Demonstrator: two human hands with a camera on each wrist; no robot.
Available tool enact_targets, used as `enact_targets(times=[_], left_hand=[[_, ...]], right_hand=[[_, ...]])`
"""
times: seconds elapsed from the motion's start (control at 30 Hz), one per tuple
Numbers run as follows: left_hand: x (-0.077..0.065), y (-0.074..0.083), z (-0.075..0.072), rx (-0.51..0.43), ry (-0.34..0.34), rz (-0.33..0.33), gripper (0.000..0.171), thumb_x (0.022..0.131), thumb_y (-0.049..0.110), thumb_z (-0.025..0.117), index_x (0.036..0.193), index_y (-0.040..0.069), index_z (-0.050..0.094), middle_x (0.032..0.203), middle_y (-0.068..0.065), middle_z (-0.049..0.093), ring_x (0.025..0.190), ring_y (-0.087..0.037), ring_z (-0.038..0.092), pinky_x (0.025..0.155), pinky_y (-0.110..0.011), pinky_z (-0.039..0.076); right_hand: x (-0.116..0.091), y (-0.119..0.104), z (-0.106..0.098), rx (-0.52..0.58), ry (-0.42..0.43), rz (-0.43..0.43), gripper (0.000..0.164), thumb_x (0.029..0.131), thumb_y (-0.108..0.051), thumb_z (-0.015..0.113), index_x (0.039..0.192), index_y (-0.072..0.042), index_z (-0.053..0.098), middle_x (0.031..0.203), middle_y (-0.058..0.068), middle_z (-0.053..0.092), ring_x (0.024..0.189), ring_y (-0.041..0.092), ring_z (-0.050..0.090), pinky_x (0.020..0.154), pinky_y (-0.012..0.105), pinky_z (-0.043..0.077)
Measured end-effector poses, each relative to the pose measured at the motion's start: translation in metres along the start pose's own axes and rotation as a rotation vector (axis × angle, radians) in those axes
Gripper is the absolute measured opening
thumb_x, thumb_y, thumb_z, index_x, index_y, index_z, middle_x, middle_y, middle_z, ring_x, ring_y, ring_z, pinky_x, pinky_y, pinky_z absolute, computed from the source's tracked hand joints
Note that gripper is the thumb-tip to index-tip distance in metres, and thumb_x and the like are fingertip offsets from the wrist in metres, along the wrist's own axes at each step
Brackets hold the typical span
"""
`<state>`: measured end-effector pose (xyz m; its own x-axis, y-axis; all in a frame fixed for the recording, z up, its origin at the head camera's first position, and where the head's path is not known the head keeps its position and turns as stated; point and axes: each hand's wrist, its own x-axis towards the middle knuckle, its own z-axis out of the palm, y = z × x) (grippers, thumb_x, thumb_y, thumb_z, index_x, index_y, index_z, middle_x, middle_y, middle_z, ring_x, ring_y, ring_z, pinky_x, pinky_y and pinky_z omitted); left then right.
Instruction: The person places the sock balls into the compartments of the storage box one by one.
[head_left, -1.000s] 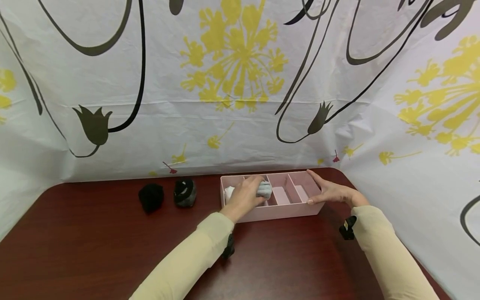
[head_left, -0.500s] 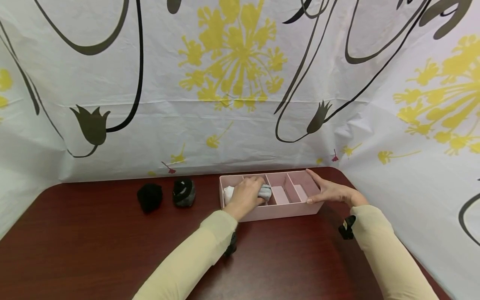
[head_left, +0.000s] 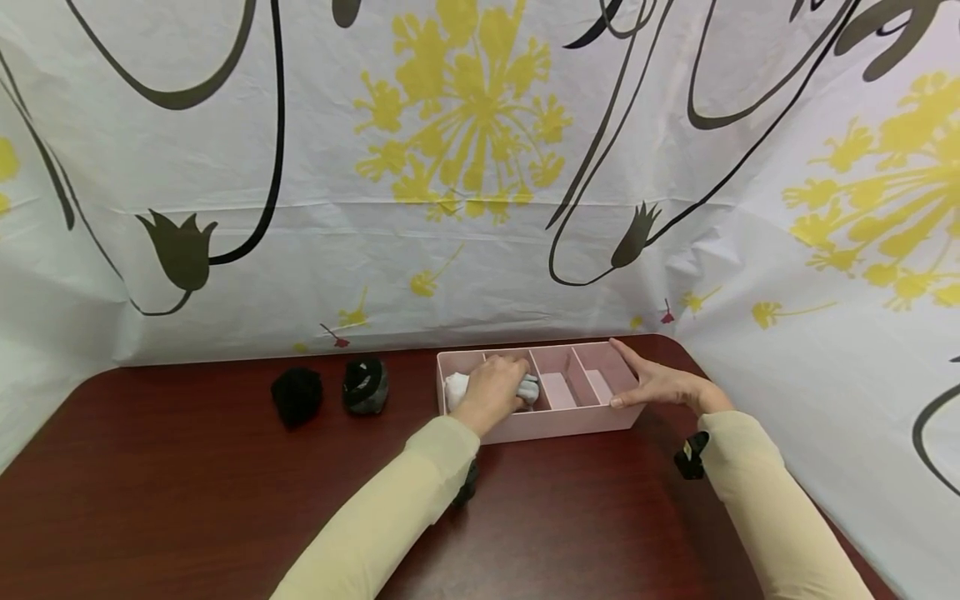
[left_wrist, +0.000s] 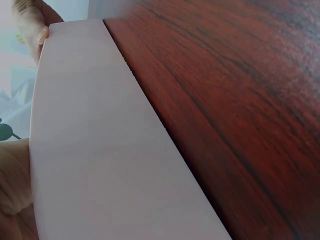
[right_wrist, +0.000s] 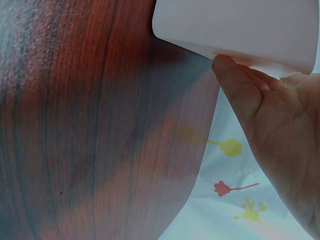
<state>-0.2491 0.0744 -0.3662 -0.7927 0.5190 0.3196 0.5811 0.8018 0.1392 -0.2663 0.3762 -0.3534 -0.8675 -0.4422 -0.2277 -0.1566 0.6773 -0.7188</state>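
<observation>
We see the tray (head_left: 555, 423) at the table's (head_left: 187, 500) far right, two sock balls (head_left: 297, 397) side by side to its left, and rolled socks (head_left: 456, 387) in its leftmost compartments.

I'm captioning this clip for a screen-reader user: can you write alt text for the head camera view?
A person's left hand presses a grey sock bundle into a compartment of a pink divided tray on a dark red table, while the right hand steadies the tray's right end. A black sock ball and a black-and-grey one lie left of it.
</observation>
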Motion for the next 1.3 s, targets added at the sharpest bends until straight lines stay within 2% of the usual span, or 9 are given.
enact_targets(times=[0.2, 0.57, 1.0, 1.17, 1.3], left_hand=[[0.005, 0.002, 0.000, 0.050, -0.056, -0.020, 0.031, 0.071, 0.024, 0.082, 0.098, 0.017, 0.068, 0.098, 0.001, 0.069, 0.089, -0.020, 0.063, 0.073, -0.033, 0.053], [0.006, 0.005, 0.000, 0.133, -0.085, -0.033, 0.032, 0.068, 0.026, 0.084, 0.096, 0.019, 0.071, 0.097, 0.003, 0.071, 0.091, -0.016, 0.062, 0.080, -0.028, 0.049], [0.010, 0.004, 0.000, 0.161, -0.177, -0.059, 0.026, 0.071, 0.030, 0.081, 0.093, 0.021, 0.071, 0.097, 0.005, 0.071, 0.091, -0.016, 0.061, 0.082, -0.030, 0.047], [0.011, 0.002, 0.002, 0.150, -0.172, -0.048, 0.028, 0.070, 0.035, 0.081, 0.092, 0.020, 0.071, 0.095, 0.005, 0.071, 0.087, -0.017, 0.060, 0.080, -0.030, 0.047], [0.009, 0.001, 0.003, 0.116, -0.124, -0.021, 0.033, 0.071, 0.040, 0.080, 0.092, 0.017, 0.069, 0.093, 0.001, 0.071, 0.087, -0.019, 0.062, 0.077, -0.032, 0.049]], right_hand=[[0.000, 0.001, 0.000, -0.001, -0.002, -0.002, 0.116, 0.075, -0.023, 0.078, 0.150, -0.006, -0.008, 0.152, 0.029, -0.009, 0.138, 0.046, -0.001, 0.105, 0.066, 0.013], [0.001, 0.001, 0.000, -0.008, 0.009, 0.003, 0.116, 0.074, -0.023, 0.079, 0.150, -0.005, -0.007, 0.153, 0.027, -0.008, 0.139, 0.045, -0.003, 0.106, 0.066, 0.009], [0.001, 0.002, 0.001, -0.007, 0.007, 0.001, 0.116, 0.074, -0.023, 0.078, 0.150, -0.007, -0.008, 0.153, 0.027, -0.009, 0.139, 0.045, -0.003, 0.106, 0.066, 0.009], [0.001, 0.002, 0.001, -0.026, 0.013, 0.003, 0.116, 0.074, -0.023, 0.078, 0.150, -0.005, -0.007, 0.154, 0.026, -0.009, 0.139, 0.046, -0.004, 0.106, 0.066, 0.008], [0.000, 0.003, 0.001, -0.029, 0.015, 0.008, 0.116, 0.074, -0.024, 0.079, 0.150, -0.006, -0.007, 0.154, 0.026, -0.008, 0.139, 0.046, -0.003, 0.106, 0.066, 0.009]])
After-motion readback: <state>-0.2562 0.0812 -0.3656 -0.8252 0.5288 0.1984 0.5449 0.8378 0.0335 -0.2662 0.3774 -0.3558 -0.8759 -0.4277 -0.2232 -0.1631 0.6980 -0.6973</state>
